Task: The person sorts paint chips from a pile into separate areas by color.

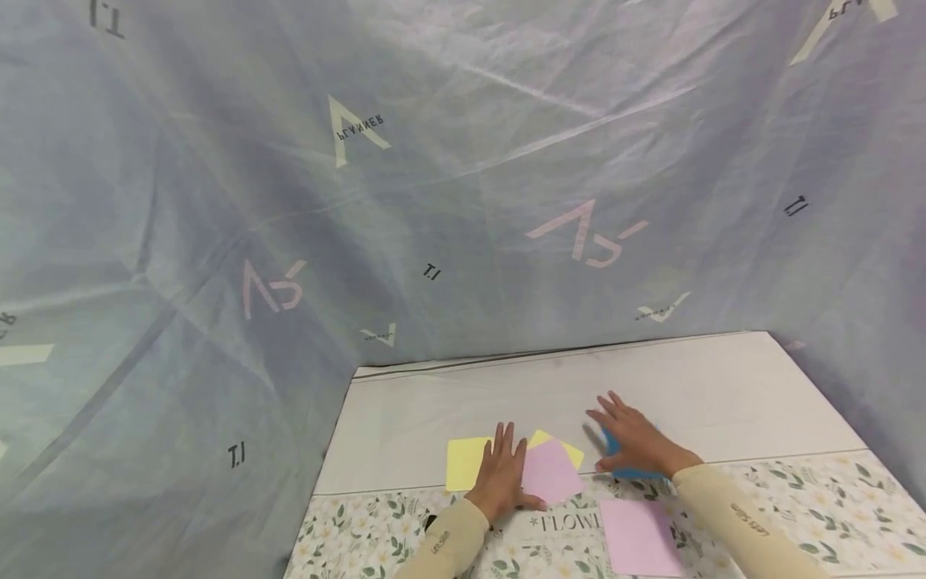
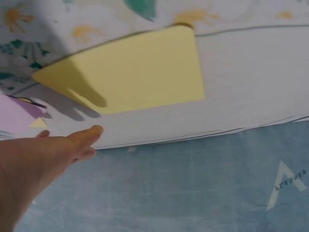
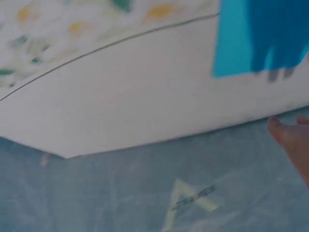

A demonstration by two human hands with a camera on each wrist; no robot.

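Observation:
My left hand (image 1: 501, 480) is spread with straight fingers between a yellow paper square (image 1: 465, 464) and a pink paper square (image 1: 551, 473). That pink square overlaps another yellow square (image 1: 574, 455). In the left wrist view, the hand casts a shadow across the yellow paper (image 2: 145, 72). My right hand (image 1: 638, 442) reaches over a blue paper square (image 1: 640, 474), fingers extended and spread, covering much of it in the head view. The right wrist view shows the blue paper (image 3: 234, 43) with the hand's shadow on it. Neither hand grips anything.
A second pink square (image 1: 641, 539) lies nearer the front, on the floral cloth (image 1: 810, 503) beside printed lettering. A white strip (image 1: 709, 386) runs along the back of the table. Bluish printed sheeting (image 1: 463, 177) hangs behind and at both sides. A small dark object (image 1: 430, 522) shows beside the left sleeve.

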